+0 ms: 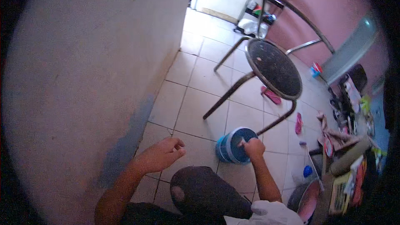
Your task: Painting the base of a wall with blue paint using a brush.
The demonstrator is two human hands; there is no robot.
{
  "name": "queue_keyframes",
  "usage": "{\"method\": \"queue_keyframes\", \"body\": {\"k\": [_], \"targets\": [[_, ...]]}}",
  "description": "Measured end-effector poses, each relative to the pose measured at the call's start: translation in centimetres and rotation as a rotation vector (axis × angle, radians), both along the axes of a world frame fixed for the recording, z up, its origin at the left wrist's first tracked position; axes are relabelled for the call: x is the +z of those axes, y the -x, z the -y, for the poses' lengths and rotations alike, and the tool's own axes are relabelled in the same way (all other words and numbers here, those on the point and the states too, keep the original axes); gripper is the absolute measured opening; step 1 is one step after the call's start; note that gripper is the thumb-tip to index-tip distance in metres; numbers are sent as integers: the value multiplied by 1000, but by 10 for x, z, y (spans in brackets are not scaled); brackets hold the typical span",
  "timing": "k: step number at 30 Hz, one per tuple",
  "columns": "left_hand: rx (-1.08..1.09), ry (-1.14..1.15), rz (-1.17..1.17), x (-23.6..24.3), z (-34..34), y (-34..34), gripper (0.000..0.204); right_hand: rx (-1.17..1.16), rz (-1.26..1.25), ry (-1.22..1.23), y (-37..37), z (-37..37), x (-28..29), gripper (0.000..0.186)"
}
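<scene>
A blue bucket (225,149) stands on the tiled floor in front of me, a little right of the middle. Over its opening is my right hand (255,148), fingers closed. A small pale tip shows at the fingers; whether it is a fingertip or a held thing is unclear. My left hand (163,155) hangs in the air between the wall and the bucket, its fingers loosely bent and apart, with nothing in it. My knee (196,187), in dark trousers, is between my arms. What lies inside the bucket cannot be made out.
A round-seated metal chair (273,68) stands just beyond the bucket. The bare wall (96,71) runs close on my left. Pink slippers (271,95) lie under and beside the chair. Clutter, including a rolled mat (351,156) and a pink basin (309,202), fills the right side.
</scene>
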State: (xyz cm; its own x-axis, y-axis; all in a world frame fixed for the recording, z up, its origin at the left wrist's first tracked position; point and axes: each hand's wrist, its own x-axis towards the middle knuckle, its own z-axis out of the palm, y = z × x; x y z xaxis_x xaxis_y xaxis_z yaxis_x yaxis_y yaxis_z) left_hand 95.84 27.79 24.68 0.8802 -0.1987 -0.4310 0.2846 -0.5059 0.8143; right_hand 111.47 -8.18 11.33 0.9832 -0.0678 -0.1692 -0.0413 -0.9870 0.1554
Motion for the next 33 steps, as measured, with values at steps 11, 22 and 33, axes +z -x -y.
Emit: {"method": "queue_keyframes", "body": {"k": [11, 22, 33], "targets": [[212, -23, -33, 17, -30, -39, 42, 39, -334, -146, -34, -17, 48, 41], [496, 36, -143, 0, -50, 4, 41, 75, -306, -640, -67, 34, 109, 39], [279, -105, -209, -77, -60, -16, 44, 298, -457, -1220, -53, -243, -41, 38]]}}
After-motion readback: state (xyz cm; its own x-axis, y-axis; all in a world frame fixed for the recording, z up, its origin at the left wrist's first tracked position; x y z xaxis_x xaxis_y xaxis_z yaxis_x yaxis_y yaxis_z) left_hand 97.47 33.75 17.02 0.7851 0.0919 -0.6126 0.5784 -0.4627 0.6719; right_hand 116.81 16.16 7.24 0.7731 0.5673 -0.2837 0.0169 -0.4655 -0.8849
